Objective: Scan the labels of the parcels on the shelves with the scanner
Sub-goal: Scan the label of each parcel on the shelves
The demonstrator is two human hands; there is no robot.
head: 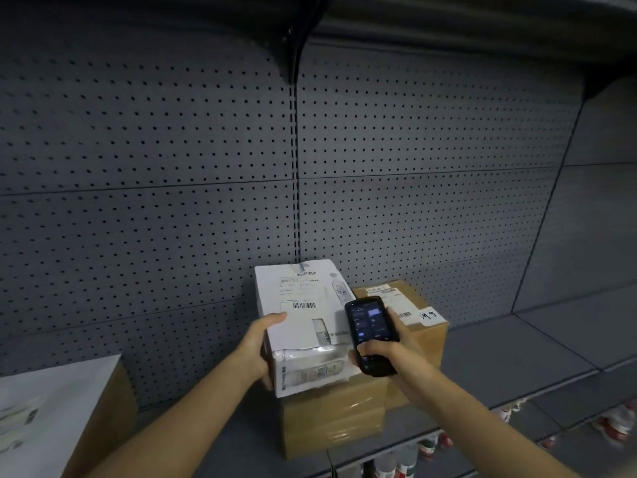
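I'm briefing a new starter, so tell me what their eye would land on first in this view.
First, the white parcel at centre, tipped up by the left hand on top of a brown box, its barcode label facing the camera. Just right of it, the right hand holds the black scanner, screen lit. Behind them rises a bare grey pegboard wall, and another brown box sits behind the scanner.
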